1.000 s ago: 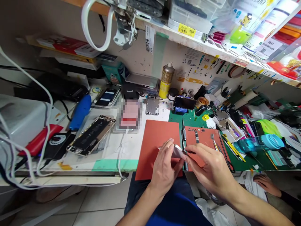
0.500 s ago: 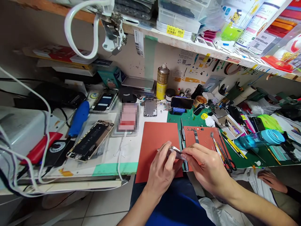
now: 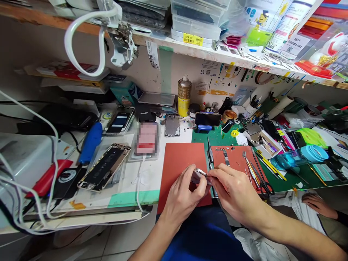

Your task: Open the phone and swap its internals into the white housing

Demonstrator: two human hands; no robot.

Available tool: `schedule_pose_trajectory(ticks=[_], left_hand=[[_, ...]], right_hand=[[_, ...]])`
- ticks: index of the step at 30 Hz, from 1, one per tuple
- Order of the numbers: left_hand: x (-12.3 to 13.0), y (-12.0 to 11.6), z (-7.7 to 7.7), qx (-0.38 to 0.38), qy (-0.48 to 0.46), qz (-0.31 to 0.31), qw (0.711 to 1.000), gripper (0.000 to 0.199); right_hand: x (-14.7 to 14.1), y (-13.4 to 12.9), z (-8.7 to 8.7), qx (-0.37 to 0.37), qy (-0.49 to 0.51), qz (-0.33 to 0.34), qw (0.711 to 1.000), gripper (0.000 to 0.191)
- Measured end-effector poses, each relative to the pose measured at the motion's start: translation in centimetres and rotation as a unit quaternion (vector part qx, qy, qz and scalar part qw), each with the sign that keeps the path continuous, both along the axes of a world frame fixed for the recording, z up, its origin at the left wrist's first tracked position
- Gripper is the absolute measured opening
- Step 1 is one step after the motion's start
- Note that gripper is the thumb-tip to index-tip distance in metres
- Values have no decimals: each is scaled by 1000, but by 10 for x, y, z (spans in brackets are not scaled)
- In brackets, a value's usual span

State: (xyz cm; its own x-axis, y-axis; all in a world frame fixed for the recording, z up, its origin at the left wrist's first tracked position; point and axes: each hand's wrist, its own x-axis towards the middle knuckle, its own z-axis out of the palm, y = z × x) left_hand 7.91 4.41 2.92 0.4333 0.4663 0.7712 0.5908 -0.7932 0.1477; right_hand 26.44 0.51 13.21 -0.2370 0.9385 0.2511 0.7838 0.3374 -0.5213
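The silver-edged phone (image 3: 198, 176) is up in my two hands, tilted, over the right side of the plain red mat (image 3: 181, 157). The biggest thing is the table (image 3: 130, 181), white on my left, with a big green mat (image 3: 285, 181) on my right. The plain red mat lies at the middle, and the other red mat (image 3: 237, 156), with tiny parts on it, is just right of it. My left hand (image 3: 181, 194) is half closed, with bent fingers and thumb holding the phone by its sides. My right hand (image 3: 235, 188) is nearly closed, its fingertips pinched together at the phone's near right end; I cannot tell if they hold something tiny there. A blue water bottle (image 3: 301, 156) lies on its side far to my right. A yellow and gold spray can (image 3: 184, 98) stands up at the back. An opened phone (image 3: 104, 166) lies slanted on my left, with its black insides showing. Scissors (image 3: 265, 186) lie by the right edge of the mat with the tiny parts. A thin dark tool (image 3: 210, 150) lies between the red mats. The smallest one is a little strip of board (image 3: 226, 157) on the mat with the tiny parts.
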Motion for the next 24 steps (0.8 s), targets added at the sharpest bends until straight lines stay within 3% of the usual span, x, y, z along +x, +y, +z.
schedule_pose_trajectory(ticks=[3, 8, 12, 24], left_hand=[[-1, 1, 6, -6, 20, 0, 1000, 33], [0, 0, 14, -13, 31, 6, 999, 29], [0, 1, 16, -19, 31, 12, 999, 26], [1, 3, 6, -32, -13, 44, 998, 39]], right_hand=[[-3, -1, 0, 19, -37, -3, 999, 25], [-11, -7, -4, 129, -161, -12, 978, 29], [-15, -13, -6, 154, -197, -32, 968, 28], [4, -25, -3, 177, -160, -1, 971, 24]])
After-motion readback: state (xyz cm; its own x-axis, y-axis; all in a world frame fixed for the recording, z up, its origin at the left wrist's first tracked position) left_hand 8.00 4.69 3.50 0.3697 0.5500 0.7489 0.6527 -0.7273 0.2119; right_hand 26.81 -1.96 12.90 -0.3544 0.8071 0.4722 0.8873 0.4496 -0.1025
